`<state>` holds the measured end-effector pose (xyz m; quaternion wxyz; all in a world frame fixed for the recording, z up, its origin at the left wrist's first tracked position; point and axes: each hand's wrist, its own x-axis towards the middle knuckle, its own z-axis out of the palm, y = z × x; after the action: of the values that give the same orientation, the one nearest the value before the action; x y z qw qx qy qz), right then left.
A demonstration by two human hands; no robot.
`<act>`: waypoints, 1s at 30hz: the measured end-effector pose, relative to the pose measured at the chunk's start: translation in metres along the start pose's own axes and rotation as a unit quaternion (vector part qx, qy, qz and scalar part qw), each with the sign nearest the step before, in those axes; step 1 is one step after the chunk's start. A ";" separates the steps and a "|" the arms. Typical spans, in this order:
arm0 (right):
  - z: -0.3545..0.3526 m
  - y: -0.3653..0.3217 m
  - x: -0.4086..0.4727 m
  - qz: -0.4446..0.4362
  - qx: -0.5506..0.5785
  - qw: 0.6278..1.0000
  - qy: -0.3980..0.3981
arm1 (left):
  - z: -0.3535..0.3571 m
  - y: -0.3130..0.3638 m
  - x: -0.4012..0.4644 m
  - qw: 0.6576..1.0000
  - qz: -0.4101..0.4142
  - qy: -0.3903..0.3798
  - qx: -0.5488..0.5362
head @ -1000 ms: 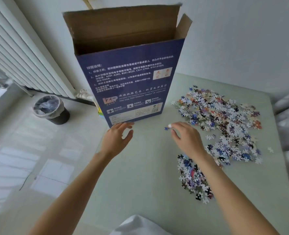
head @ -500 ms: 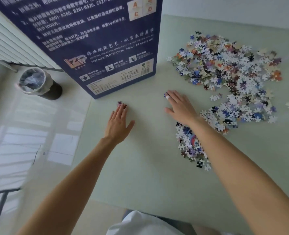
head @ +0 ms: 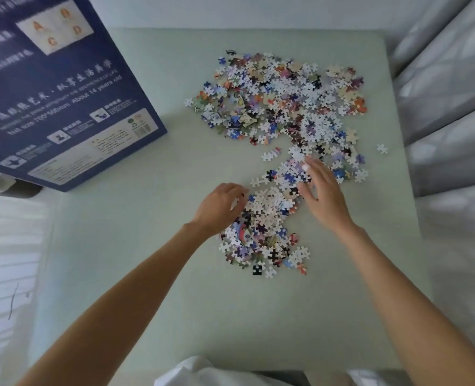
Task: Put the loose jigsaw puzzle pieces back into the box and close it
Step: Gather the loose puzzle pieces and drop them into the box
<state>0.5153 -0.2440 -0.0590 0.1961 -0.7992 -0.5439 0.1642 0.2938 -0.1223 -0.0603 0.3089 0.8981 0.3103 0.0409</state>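
Loose jigsaw pieces lie on the pale green table (head: 175,274) in a large far pile (head: 283,104) and a smaller near pile (head: 261,232). The dark blue puzzle box (head: 63,107) stands at the far left, and its top is out of view. My left hand (head: 219,207) is at the near pile's left edge. Its fingers curl into the pieces and the fingertips are hidden. My right hand (head: 322,190) lies with spread, straight fingers on pieces between the two piles.
A single white piece (head: 382,148) lies apart near the table's right edge. Pale folded fabric (head: 453,107) runs along the right side. A white cloth (head: 203,371) shows at the table's near edge. Floor tiles (head: 8,246) are on the left.
The view has tilted down, away from the box. Both hands have moved right from the bare table in front of the box onto the near pile, and the left fingers have curled.
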 end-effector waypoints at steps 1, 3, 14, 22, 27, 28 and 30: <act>-0.007 0.017 0.008 0.029 -0.014 0.999 0.017 | -0.002 -0.002 0.009 0.999 0.004 0.033 0.004; -0.015 0.050 0.020 0.090 -0.045 0.994 0.036 | -0.007 -0.013 0.029 0.996 -0.014 0.082 0.032; 0.001 0.087 0.104 0.198 -0.039 0.977 0.071 | -0.034 -0.083 0.153 0.958 -0.243 0.118 0.094; 0.022 0.036 0.090 0.005 -0.015 0.998 -0.063 | -0.003 -0.036 0.146 0.997 -0.055 0.025 0.056; 0.003 0.032 0.042 -0.056 0.120 0.985 -0.115 | 0.024 0.004 0.107 0.997 0.043 -0.028 0.057; -0.007 0.040 0.039 -0.051 0.127 0.988 -0.071 | 0.026 0.006 0.102 0.997 0.048 -0.026 0.057; -0.026 0.070 0.036 -0.008 0.079 0.996 0.035 | 0.026 0.009 0.097 0.997 0.059 -0.016 0.053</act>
<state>0.5962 -0.2373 -0.0726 0.2791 -0.7820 -0.5285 0.1767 0.3838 -0.0854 -0.0877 0.2630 0.9305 0.2534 0.0284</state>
